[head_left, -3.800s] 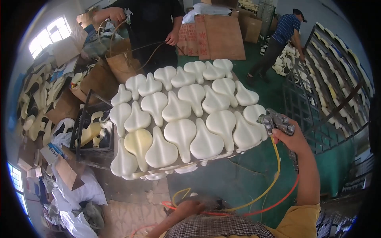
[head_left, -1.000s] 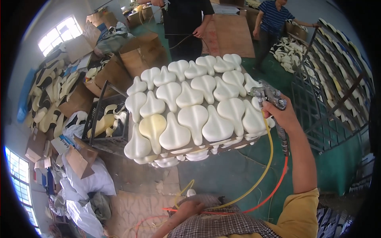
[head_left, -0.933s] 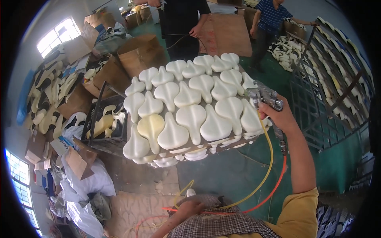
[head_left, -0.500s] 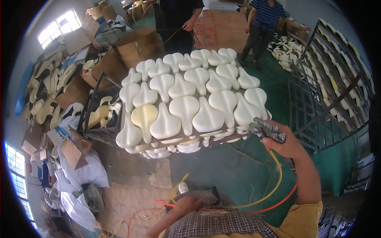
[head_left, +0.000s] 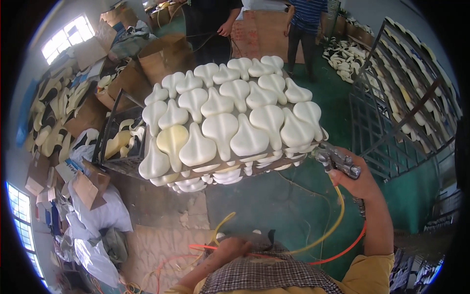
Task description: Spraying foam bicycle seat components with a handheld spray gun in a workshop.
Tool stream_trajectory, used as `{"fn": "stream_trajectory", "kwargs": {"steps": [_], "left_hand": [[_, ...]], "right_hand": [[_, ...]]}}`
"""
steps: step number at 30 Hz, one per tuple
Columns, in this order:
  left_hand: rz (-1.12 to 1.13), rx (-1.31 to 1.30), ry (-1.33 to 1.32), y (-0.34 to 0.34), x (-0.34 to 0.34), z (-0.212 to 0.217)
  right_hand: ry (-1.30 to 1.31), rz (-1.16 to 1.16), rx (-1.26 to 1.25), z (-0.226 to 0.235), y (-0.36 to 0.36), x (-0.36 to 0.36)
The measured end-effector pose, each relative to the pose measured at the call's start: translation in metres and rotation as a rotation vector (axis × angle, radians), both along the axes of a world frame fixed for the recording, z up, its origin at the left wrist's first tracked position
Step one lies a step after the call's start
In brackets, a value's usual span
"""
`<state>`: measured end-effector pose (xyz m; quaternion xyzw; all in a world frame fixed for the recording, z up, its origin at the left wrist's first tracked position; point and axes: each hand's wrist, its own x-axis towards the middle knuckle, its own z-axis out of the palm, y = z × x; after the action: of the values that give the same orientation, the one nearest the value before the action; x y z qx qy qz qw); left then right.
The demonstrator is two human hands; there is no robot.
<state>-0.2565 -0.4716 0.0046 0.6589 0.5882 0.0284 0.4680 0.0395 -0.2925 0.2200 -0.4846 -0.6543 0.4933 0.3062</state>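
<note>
My right hand [head_left: 360, 177] is closed round the handle of a metal spray gun [head_left: 338, 160], its nozzle close to the near right corner of a loaded rack. Pale bicycle saddle-shaped foam pads [head_left: 248, 135] lie in rows on the rack's top, alternating in direction; one pad [head_left: 172, 141] is yellower. More pads show on a layer below. A yellow hose [head_left: 337, 223] and an orange hose [head_left: 338, 256] run from the gun side toward my waist. There my left hand [head_left: 236, 249] rests with curled fingers, seemingly round the hoses; its fingertips are partly hidden against the checked apron.
Cartons [head_left: 166, 58] and heaps of pads [head_left: 54, 108] fill the left side, with white sacks [head_left: 105, 213] nearer me. A slanted metal rack [head_left: 391, 127] holding pads stands at right. Two people stand beyond the pads, one in a striped shirt [head_left: 308, 13]. Hoses trail on the floor.
My right hand and the spray gun have shifted slightly right and down, off the near right corner pad. The person in the striped shirt has moved left. My left hand stays at my waist.
</note>
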Motion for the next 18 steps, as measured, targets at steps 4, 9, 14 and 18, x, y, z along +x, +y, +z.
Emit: {"fn": "stream_trajectory", "kwargs": {"steps": [4,9,14,18], "left_hand": [[0.019,-0.039,-0.012,-0.007,-0.016,0.007],[-0.046,0.048,-0.036,-0.015,-0.041,0.009],[0.035,-0.074,0.026,-0.026,-0.069,0.01],[-0.037,-0.057,0.032,-0.032,-0.09,0.018]], "right_hand": [[-0.002,0.076,-0.045,0.005,-0.018,-0.007],[-0.004,0.058,0.025,0.001,-0.017,-0.03],[0.042,0.165,0.068,0.0,-0.02,-0.089],[0.082,0.061,0.134,0.006,-0.013,-0.119]]}}
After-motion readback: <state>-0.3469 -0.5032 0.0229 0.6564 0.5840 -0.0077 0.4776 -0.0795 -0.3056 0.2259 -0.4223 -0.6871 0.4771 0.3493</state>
